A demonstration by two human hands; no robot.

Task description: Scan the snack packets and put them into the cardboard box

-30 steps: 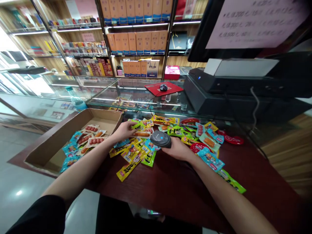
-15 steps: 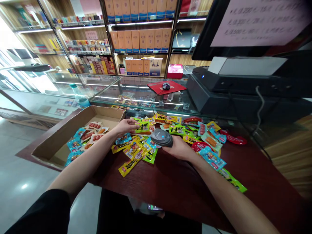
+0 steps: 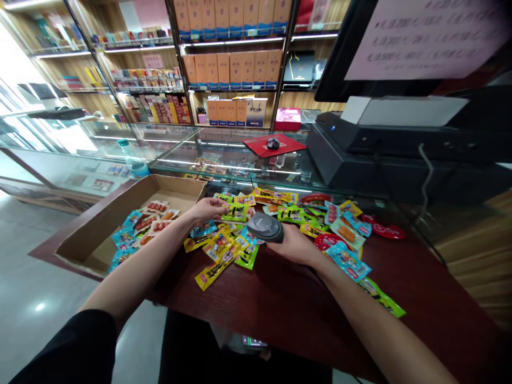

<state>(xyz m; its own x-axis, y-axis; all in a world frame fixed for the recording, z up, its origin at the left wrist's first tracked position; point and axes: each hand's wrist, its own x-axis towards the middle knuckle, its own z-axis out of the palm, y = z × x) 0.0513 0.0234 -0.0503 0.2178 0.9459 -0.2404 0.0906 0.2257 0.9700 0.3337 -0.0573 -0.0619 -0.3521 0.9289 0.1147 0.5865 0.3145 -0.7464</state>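
Observation:
My left hand (image 3: pixel 208 209) pinches the end of a green snack packet (image 3: pixel 234 212) with dark print, held just above the pile. Wrapped round the handle of a grey barcode scanner (image 3: pixel 264 228), my right hand (image 3: pixel 294 243) keeps its head close to that packet, on its right. Beneath and around both lie many small snack packets: yellow packets (image 3: pixel 221 246) in front, blue packets (image 3: pixel 348 260) and red packets (image 3: pixel 328 241) to the right. The scanner's handle is hidden in my right hand.
An open cardboard box (image 3: pixel 176 185) on the left holds several sausage packets (image 3: pixel 158 207). Behind the dark red table (image 3: pixel 272 309) runs a glass counter (image 3: pixel 180 154) with a mouse (image 3: pixel 273 143) on a red mat. A bottle (image 3: pixel 134 160) stands at left; black equipment (image 3: pixel 400 133) is at right.
The blue light on top of the scanner has gone out. Both hands stay nearly in place, the left still with the green packet; the camera view has tilted very slightly.

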